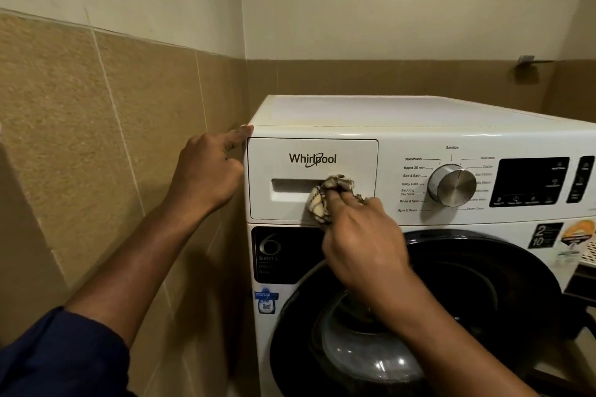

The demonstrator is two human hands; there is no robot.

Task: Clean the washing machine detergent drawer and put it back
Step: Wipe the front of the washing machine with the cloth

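Note:
The white detergent drawer (290, 151), marked Whirlpool, sits flush in the top left of the front-loading washing machine (403, 116). My right hand (361, 245) grips a crumpled brown-and-cream cloth (325, 193) and presses it against the right end of the drawer's handle recess (293, 185). My left hand (209, 171) rests against the machine's upper left corner, its forefinger stretched to the top edge and the other fingers curled, with nothing in it.
A tiled wall (96, 138) runs close along the machine's left side. The metal program dial (451, 185) and dark display panel (532, 182) lie right of the drawer. The round black door (451, 316) fills the front below. A white basket edge (587, 251) shows at far right.

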